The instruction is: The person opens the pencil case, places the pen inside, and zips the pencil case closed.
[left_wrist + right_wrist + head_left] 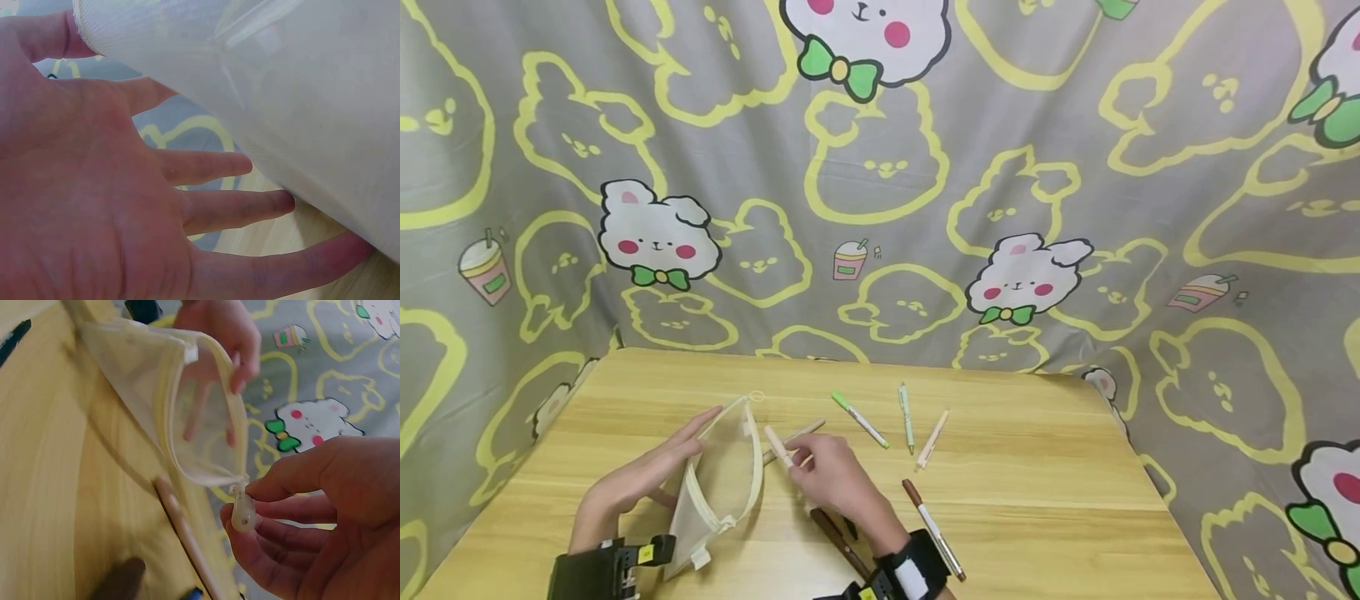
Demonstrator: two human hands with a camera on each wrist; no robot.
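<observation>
A translucent pale pencil pouch (718, 467) with a cream zipper stands propped on the table, its mouth gaping. My left hand (643, 479) supports the pouch from its left side, fingers extended; in the left wrist view the fingers (212, 209) lie straight along the sheer fabric (325, 125). Between thumb and fingertips, my right hand (835, 471) pinches a pale pen (778, 446), held just right of the pouch mouth. The right wrist view shows this pen (244, 512) nearly end-on, overlapping the corner of the mouth. Behind it, a beige pen (808, 430) lies on the table.
On the wooden table (1037, 483) lie a green pen (860, 419), a mint pen (907, 417) and a peach pen (933, 439). A brown-capped marker (932, 529) is by the right wrist, with dark brown pens (835, 537) beneath the forearm. A patterned curtain (895, 250) surrounds the table.
</observation>
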